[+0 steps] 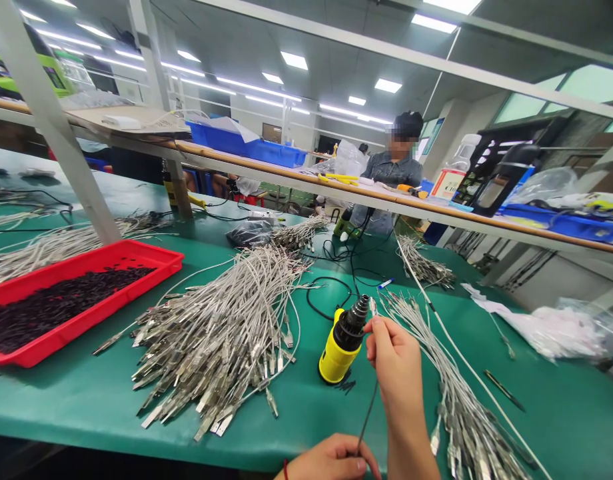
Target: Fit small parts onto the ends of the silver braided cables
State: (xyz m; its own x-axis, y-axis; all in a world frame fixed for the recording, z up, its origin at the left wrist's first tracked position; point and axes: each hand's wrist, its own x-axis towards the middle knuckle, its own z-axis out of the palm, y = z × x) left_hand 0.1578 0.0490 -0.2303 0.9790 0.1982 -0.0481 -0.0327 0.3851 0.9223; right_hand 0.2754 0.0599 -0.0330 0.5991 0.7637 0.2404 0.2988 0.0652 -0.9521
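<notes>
My right hand [394, 357] pinches a thin grey cable [368, 415] near its upper end, between thumb and forefinger. The cable's small pale tip [372, 307] stands up beside the black nozzle of a yellow heat gun [336, 357]; I cannot tell whether they touch. Lower down, at the bottom edge, my left hand [334, 459] has its fingers closed around the same cable. The heat gun stands upright on the green table, nozzle upward. A few short black pieces [347, 385] lie by its base.
A big pile of USB cables [221, 340] lies left, another bundle [459, 400] right. A red tray [101, 303] holds many small black pieces. A pen [504, 390] and plastic bags [561, 330] lie at right. A shelf [286, 163] crosses above; a person [394, 170] is beyond it.
</notes>
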